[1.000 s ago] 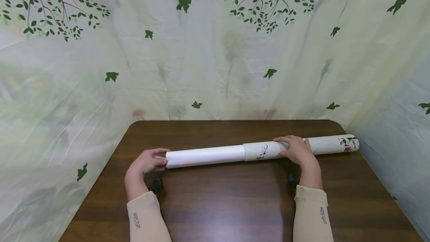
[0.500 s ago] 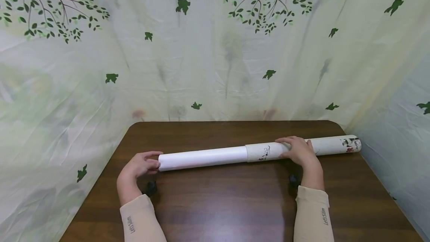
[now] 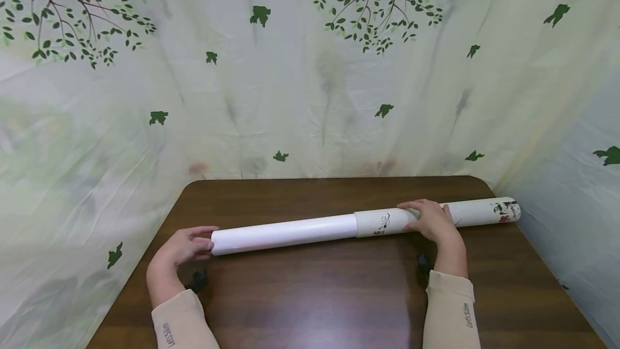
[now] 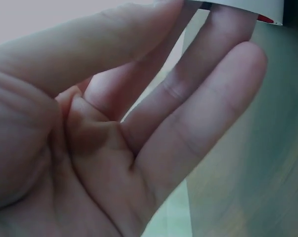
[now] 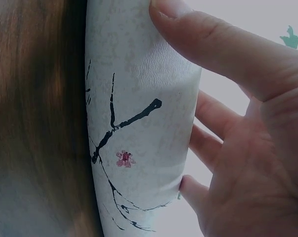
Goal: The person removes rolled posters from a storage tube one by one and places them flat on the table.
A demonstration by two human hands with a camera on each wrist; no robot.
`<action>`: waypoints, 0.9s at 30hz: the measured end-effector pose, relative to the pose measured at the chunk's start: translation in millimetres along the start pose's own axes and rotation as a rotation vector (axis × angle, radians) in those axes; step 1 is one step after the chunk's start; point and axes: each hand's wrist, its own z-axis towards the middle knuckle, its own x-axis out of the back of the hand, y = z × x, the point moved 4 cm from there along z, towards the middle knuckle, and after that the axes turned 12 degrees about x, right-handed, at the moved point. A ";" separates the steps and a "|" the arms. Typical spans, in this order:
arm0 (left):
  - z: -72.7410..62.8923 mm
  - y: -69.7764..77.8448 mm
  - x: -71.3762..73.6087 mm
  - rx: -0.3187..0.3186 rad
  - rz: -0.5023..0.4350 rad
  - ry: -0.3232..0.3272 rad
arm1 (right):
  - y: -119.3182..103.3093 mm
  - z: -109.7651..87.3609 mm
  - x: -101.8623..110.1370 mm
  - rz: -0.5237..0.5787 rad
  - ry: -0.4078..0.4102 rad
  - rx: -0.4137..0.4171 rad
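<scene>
A long white tube (image 3: 474, 212) printed with dark branches and red blossoms lies slantwise over the table, its far right end near the right edge. Out of its left mouth sticks a smooth white roll (image 3: 286, 235), slightly narrower. My left hand (image 3: 175, 256) pinches the roll's left end; the left wrist view shows fingertips reaching under its rim (image 4: 270, 9), where a bit of red shows inside. Around the tube's middle, my right hand (image 3: 431, 222) grips from above, thumb on the near side. How much of the roll sits inside the tube is hidden.
The brown wooden table (image 3: 310, 295) has rounded far corners. A pale curtain (image 3: 310, 69) with printed leaves hangs right behind it and along both sides. Small dark devices (image 3: 197, 280) sit at both wrists.
My left hand has moved left and a little nearer, drawing more of the white roll out of the tube. The right hand and the printed tube have stayed almost in place.
</scene>
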 end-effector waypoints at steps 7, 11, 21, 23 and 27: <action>9.0 -12.2 14.3 -0.027 -0.050 0.011 | 2.1 -1.1 3.6 -0.007 0.012 -0.007; 10.6 -19.1 24.9 0.006 -0.050 0.094 | 9.3 -5.3 7.1 -0.026 0.023 -0.061; 5.2 -23.9 29.8 0.008 -0.063 0.118 | 23.0 -12.7 9.6 -0.047 0.034 -0.176; 4.9 -24.3 29.7 0.000 -0.067 0.113 | 22.7 -12.6 10.0 -0.051 0.041 -0.182; 4.6 -24.2 29.0 -0.003 -0.075 0.116 | 22.0 -12.0 11.4 -0.049 0.048 -0.187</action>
